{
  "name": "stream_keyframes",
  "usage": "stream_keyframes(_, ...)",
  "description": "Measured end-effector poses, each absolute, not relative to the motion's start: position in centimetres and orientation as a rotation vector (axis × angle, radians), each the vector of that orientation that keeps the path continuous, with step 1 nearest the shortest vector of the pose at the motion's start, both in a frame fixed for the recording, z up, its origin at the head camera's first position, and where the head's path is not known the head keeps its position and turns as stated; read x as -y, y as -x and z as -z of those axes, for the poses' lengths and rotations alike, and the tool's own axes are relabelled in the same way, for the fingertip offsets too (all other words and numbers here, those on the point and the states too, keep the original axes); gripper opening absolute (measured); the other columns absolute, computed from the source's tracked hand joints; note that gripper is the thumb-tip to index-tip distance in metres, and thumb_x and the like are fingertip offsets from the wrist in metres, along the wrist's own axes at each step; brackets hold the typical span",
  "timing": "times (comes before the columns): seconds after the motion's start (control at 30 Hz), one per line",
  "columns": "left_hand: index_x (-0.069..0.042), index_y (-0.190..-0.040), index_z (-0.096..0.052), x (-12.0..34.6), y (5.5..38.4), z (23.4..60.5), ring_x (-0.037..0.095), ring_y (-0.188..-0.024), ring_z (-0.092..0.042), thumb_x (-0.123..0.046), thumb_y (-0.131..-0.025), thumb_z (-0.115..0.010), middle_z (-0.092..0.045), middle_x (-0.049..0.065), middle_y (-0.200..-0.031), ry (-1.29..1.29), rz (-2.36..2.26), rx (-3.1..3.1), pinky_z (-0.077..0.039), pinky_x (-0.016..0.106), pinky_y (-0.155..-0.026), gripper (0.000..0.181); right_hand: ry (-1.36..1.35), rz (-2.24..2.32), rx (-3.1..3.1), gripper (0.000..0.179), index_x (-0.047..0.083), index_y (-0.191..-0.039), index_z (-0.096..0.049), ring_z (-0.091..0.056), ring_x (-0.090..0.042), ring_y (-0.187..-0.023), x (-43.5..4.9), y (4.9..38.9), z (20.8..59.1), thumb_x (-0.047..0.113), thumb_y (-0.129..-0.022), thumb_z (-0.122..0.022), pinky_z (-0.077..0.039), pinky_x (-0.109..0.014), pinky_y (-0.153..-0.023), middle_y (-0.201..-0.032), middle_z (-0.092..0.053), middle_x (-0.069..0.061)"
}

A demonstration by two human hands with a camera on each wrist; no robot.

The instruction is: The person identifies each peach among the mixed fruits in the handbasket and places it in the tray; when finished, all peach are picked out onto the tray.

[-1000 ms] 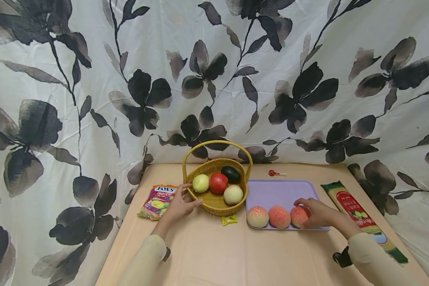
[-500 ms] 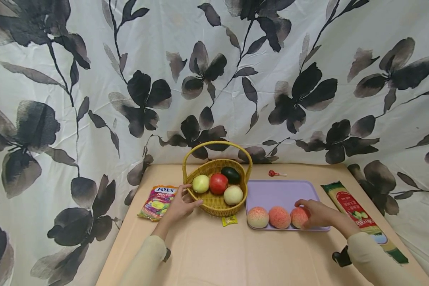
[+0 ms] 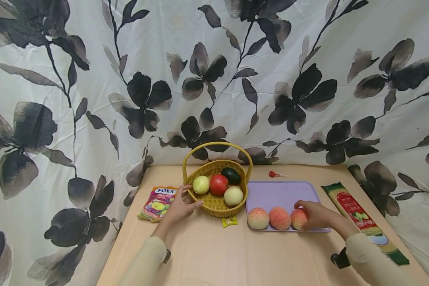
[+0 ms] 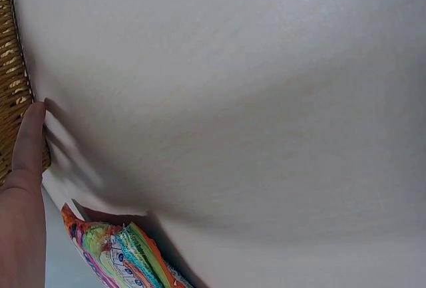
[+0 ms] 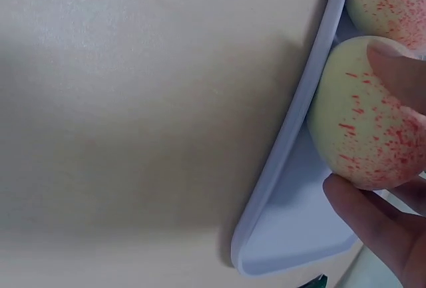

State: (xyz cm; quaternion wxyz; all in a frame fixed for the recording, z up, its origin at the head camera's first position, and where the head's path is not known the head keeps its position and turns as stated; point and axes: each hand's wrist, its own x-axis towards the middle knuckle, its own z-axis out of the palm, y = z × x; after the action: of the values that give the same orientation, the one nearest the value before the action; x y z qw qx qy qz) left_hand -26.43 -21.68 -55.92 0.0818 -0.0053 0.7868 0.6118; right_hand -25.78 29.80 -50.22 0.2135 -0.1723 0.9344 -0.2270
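Note:
My left hand (image 3: 181,205) rests against the left side of a yellow wicker basket (image 3: 214,212) with a tall handle. Its fingers touch the rim, and in the left wrist view one straight finger (image 4: 30,138) lies along the woven wall. My right hand (image 3: 316,214) grips a toy peach (image 5: 359,112) between thumb and fingers at the right end of a row. That peach sits in a purple tray (image 3: 279,190), beside a redder peach (image 3: 280,218) and a paler peach (image 3: 258,218).
Inside the basket lie a pale green fruit (image 3: 201,184), a red fruit (image 3: 219,184), a dark oval one (image 3: 231,175) and a cream one (image 3: 233,196). Around stand a candy bag (image 3: 158,203), a yellow sachet (image 3: 230,221), a lollipop (image 3: 273,174) and a long green-red packet (image 3: 357,210).

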Motion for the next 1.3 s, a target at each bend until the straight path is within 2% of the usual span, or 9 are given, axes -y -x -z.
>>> stream_keyframes(0.27,-0.019,-0.156,-0.031,21.8,26.3,55.7,0.047,-0.151,-0.038,-0.038,-0.087,-0.086,-0.025,0.026,-0.168,0.015,-1.8,-2.375,-0.056,0.051,-0.102,0.089,0.408,0.601,-2.589,0.081,0.002,-0.139,-0.055,-0.061,-0.039,-0.118,-29.4,25.8,50.4,0.02,-0.071,-0.096,-0.048,-0.069,-0.103,-0.129,-0.065,-0.02)
stream_keyframes(0.4,-0.018,-0.157,-0.03,21.7,26.3,55.7,0.049,-0.152,-0.035,-0.039,-0.087,-0.085,-0.022,0.027,-0.169,0.017,-1.789,-2.372,-0.055,0.053,-0.104,0.092,0.409,0.578,-2.595,0.084,0.003,-0.141,-0.053,-0.061,-0.039,-0.116,-29.4,25.7,50.0,0.02,-0.071,-0.096,-0.049,-0.069,-0.101,-0.127,-0.063,-0.02)
stream_keyframes(0.53,-0.018,-0.158,-0.029,21.7,26.2,55.6,0.049,-0.152,-0.034,-0.038,-0.087,-0.086,-0.021,0.027,-0.169,0.023,-1.795,-2.365,-0.055,0.054,-0.104,0.092,0.409,0.555,-2.599,0.086,0.004,-0.143,-0.052,-0.06,-0.04,-0.113,-29.2,25.7,48.6,0.017,-0.07,-0.096,-0.051,-0.07,-0.097,-0.128,-0.059,-0.027)
stream_keyframes(0.7,-0.018,-0.156,-0.03,21.7,26.3,55.6,0.048,-0.152,-0.036,-0.038,-0.087,-0.086,-0.023,0.027,-0.169,0.021,-1.797,-2.364,-0.056,0.053,-0.103,0.091,0.479,0.521,-2.631,0.08,0.003,-0.142,-0.054,-0.06,-0.041,-0.112,-27.8,26.3,45.9,0.009,-0.073,-0.093,-0.058,-0.063,-0.091,-0.134,-0.054,-0.033)
stream_keyframes(0.83,-0.018,-0.155,-0.031,21.8,26.4,55.9,0.047,-0.15,-0.039,-0.038,-0.086,-0.087,-0.025,0.026,-0.168,0.017,-1.807,-2.362,-0.058,0.05,-0.1,0.091,0.585,0.471,-2.688,0.076,0.004,-0.141,-0.056,-0.061,-0.044,-0.116,-25.2,27.0,43.7,0.012,-0.075,-0.092,-0.059,-0.06,-0.089,-0.137,-0.056,-0.031)
stream_keyframes(1.07,-0.02,-0.155,-0.031,22.1,26.7,56.7,0.045,-0.146,-0.046,-0.038,-0.085,-0.088,-0.025,0.026,-0.168,0.023,-1.839,-2.328,-0.061,0.039,-0.09,0.092,0.832,0.43,-2.66,0.068,0.003,-0.138,-0.06,-0.061,-0.042,-0.125,-18.0,29.0,40.8,0.014,-0.079,-0.091,-0.054,-0.058,-0.101,-0.137,-0.063,-0.022)
stream_keyframes(1.2,-0.021,-0.155,-0.031,22.1,26.6,56.6,0.046,-0.146,-0.046,-0.038,-0.085,-0.088,-0.023,0.026,-0.168,0.022,-1.85,-2.32,-0.061,0.041,-0.09,0.092,1.007,0.398,-2.626,0.063,0.002,-0.134,-0.063,-0.066,-0.034,-0.117,-13.8,30.4,39.7,0.011,-0.078,-0.089,-0.055,-0.051,-0.1,-0.131,-0.068,-0.017)
stream_keyframes(1.3,-0.022,-0.155,-0.032,22.0,26.5,56.5,0.047,-0.145,-0.047,-0.038,-0.085,-0.088,-0.024,0.026,-0.168,0.021,-1.863,-2.316,-0.061,0.043,-0.092,0.091,1.002,0.363,-2.578,0.062,0.002,-0.137,-0.062,-0.065,-0.032,-0.121,-11.0,31.6,39.1,0.014,-0.081,-0.088,-0.054,-0.049,-0.103,-0.135,-0.066,-0.017)
